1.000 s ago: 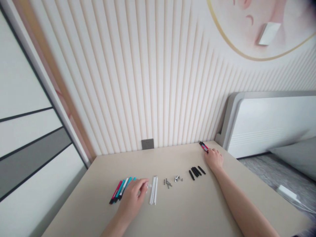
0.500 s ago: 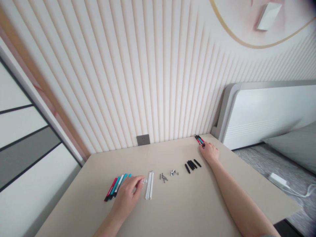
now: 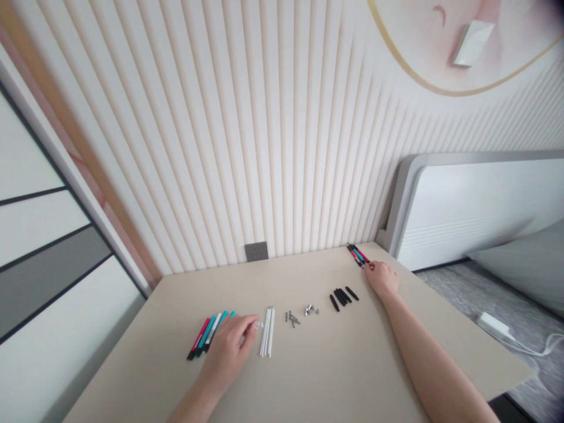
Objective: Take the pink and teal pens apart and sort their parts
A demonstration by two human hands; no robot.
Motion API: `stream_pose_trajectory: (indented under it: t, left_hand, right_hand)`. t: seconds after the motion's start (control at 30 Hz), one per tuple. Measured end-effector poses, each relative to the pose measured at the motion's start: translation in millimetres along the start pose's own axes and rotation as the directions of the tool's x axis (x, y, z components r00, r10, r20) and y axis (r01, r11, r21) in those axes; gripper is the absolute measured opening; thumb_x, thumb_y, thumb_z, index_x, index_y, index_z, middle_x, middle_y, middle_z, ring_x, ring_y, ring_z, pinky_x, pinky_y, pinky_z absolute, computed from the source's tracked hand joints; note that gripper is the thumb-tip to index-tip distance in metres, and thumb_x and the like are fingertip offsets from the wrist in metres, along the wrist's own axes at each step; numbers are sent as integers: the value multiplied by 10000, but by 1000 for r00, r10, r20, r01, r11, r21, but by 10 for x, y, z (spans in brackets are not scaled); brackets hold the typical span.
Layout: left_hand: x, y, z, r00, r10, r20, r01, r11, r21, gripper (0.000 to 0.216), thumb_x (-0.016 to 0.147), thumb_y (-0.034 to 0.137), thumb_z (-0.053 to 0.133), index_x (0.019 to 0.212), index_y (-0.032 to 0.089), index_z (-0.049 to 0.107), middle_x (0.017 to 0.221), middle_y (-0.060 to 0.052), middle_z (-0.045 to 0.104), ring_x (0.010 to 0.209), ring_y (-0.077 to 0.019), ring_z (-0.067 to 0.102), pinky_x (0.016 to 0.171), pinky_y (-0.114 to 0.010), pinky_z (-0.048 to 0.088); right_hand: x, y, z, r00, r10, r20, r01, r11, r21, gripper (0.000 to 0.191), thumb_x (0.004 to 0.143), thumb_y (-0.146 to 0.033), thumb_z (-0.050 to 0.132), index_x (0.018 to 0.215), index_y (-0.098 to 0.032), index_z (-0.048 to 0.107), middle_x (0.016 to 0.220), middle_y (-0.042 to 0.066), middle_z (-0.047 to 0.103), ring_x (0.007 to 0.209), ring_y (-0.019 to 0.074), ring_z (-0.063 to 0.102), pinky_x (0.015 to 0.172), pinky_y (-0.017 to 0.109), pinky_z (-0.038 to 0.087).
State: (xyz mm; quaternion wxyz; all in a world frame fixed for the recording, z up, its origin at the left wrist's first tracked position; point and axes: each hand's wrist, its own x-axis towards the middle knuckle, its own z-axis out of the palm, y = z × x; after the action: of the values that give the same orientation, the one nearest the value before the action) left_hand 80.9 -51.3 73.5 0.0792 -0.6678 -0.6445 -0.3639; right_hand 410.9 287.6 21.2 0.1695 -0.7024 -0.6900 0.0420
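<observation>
Right hand (image 3: 382,279) had shifted back off the pen bundle (image 3: 358,255), now open, fingertips just beside it at upper right; left hand (image 3: 228,348) curled by small white parts (image 3: 259,324), grip unclear, between coloured pens (image 3: 207,335) and white rods (image 3: 267,332).

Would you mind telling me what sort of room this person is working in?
Probably a bedroom: a white bed headboard stands beside the desk, with a grey pillow against it and fluted panelling on the wall.
</observation>
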Motion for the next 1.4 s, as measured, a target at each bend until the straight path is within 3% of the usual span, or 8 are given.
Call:
stream_pose_trajectory:
  t: [0.37, 0.6, 0.77, 1.17, 1.4]
  left_hand:
    - [0, 18, -4, 1000, -3, 29, 3, 1000, -7, 182, 927, 243, 484, 964, 196, 657, 876, -47, 719, 814, -185, 659, 769, -300, 501]
    - [4, -2, 3, 1000, 4, 14, -4, 1000, -2, 177, 914, 233, 501, 966, 198, 667, 869, -35, 721, 804, -175, 660, 755, -283, 502]
    - [2, -4, 6, 1000, 18, 5, -18, 1000, -2, 173, 918, 231, 495, 962, 199, 660, 879, -36, 721, 816, -178, 659, 761, -291, 505]
    - [-51, -59, 43, 999, 11, 52, -11, 1000, -2, 155, 926, 201, 498, 990, 211, 638, 905, -26, 713, 839, -185, 643, 775, -309, 483]
    - [-36, -44, 39, 999, 33, 40, -33, 999, -1, 150, 928, 200, 496, 987, 212, 634, 909, -18, 716, 831, -181, 645, 805, -322, 465]
  right_hand:
    - [25, 10, 22, 1000, 3, 7, -3, 1000, 1, 323, 896, -357, 448, 985, -203, 717, 1042, 127, 691, 990, 280, 621, 837, 392, 415]
    - [41, 83, 23, 996, 80, -36, -80, 997, 12, 354, 905, -283, 413, 1127, -196, 674, 1143, 144, 658, 1051, 295, 603, 860, 415, 414]
    - [69, 127, 28, 994, 108, -16, -108, 994, 22, 319, 901, -301, 435, 1047, -217, 707, 1095, 127, 679, 1022, 295, 616, 833, 406, 434]
    - [41, 56, 4, 997, 75, -13, -74, 997, 9, 332, 918, -298, 409, 1087, -211, 680, 1127, 137, 660, 1028, 298, 602, 861, 423, 408]
    - [-61, -82, -12, 999, -7, 33, 8, 1000, -1, 305, 885, -406, 471, 981, -232, 702, 1057, 109, 683, 1019, 294, 606, 901, 450, 376]
